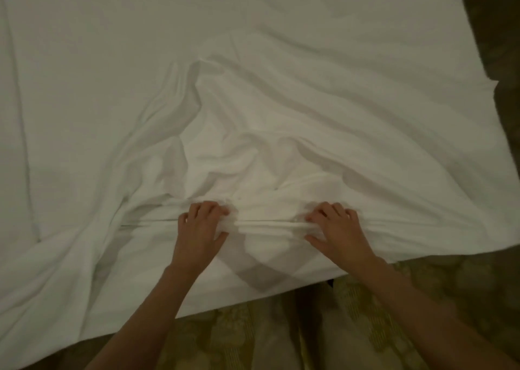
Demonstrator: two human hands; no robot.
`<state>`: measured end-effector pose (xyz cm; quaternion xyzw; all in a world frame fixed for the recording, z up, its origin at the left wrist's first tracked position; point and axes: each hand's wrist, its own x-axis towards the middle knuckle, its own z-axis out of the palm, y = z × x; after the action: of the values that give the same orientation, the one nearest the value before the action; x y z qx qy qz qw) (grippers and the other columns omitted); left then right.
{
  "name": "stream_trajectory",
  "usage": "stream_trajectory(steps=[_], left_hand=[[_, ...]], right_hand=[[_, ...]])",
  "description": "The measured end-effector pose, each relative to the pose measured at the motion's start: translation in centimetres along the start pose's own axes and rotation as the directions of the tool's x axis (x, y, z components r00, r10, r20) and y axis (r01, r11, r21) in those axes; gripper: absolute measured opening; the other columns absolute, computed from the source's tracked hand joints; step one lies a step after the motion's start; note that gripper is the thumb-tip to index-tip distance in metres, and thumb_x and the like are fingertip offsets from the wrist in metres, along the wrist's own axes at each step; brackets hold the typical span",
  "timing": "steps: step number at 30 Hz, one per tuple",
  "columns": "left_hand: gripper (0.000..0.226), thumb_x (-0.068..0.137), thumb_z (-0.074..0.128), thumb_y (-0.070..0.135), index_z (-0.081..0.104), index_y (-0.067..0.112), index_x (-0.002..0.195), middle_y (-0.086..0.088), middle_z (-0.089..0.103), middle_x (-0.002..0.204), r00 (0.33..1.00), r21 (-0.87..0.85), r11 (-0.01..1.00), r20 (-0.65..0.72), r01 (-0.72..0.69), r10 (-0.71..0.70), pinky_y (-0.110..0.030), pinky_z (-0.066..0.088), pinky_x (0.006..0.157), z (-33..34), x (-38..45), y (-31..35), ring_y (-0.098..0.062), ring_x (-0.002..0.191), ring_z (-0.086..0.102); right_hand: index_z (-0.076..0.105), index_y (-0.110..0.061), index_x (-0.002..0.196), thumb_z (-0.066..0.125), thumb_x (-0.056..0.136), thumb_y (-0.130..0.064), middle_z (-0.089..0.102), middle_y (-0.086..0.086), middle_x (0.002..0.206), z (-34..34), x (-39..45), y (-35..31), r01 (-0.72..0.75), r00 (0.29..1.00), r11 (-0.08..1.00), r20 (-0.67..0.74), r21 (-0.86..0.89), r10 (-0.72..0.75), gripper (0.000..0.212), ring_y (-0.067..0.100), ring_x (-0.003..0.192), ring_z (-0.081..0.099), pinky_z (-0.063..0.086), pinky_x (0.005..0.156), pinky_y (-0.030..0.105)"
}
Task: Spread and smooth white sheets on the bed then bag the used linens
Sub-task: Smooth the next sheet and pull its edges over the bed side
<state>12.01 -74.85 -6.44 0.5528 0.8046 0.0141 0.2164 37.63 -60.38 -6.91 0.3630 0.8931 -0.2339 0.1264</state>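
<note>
Patterned olive-gold fabric (363, 327), nearest the lens, fills the bottom edge below a white sheet (309, 94) that covers the bed, rumpled toward its near edge. Both hands clutch one bunched fold there: left hand (201, 226) and right hand (336, 226), fingers curled into the cloth.

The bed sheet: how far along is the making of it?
Done: the white sheet covers the bed. In hand: the left hand and right hand grip a bunched fold near the edge. Left: creases above the hands need smoothing; no bag or used linens in view.
</note>
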Motion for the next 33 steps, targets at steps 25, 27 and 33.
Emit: stream_trajectory(steps=[25, 27, 33], left_hand=[[0.038, 0.093, 0.045, 0.008, 0.027, 0.027, 0.065, 0.014, 0.029, 0.070, 0.861, 0.168, 0.985, 0.498, 0.021, -0.103, -0.020, 0.028, 0.069, 4.5, -8.7, 5.4, -0.016, 0.085, 0.050], [0.026, 0.094, 0.042, 0.007, 0.042, 0.023, 0.074, 0.010, 0.047, 0.079, 0.853, 0.237, 0.972, 0.504, 0.012, -0.133, -0.019, 0.036, 0.075, 4.2, -8.3, 5.9, -0.017, 0.098, 0.058], [0.053, 0.088, 0.051, 0.014, 0.036, 0.017, 0.139, -0.002, 0.045, 0.140, 0.917, 0.400, 0.911, 0.394, -0.104, -0.068, -0.034, 0.037, 0.096, 4.2, -5.4, 9.8, -0.022, 0.125, 0.045]], right_hand=[[0.064, -0.010, 0.071, 0.083, 0.069, -0.010, 0.063, 0.005, 0.078, 3.6, -6.7, 0.4, 0.358, 0.876, 0.934, 0.343, 0.010, -0.339, 0.019, 0.016, 0.070, 0.062, 0.037, 0.059, 0.021], [0.062, -0.017, 0.061, 0.092, 0.040, -0.013, 0.061, -0.001, 0.065, 3.1, -7.0, 0.8, 0.403, 0.881, 0.910, 0.308, -0.096, -0.358, 0.037, 0.012, 0.055, 0.058, 0.040, 0.049, 0.020], [0.034, -0.012, 0.140, 0.062, 0.087, -0.013, 0.035, 0.011, 0.144, 1.3, -7.1, 6.3, 0.280, 0.929, 0.894, 0.332, -0.349, -0.161, 0.060, 0.028, 0.127, 0.039, 0.033, 0.100, 0.040]])
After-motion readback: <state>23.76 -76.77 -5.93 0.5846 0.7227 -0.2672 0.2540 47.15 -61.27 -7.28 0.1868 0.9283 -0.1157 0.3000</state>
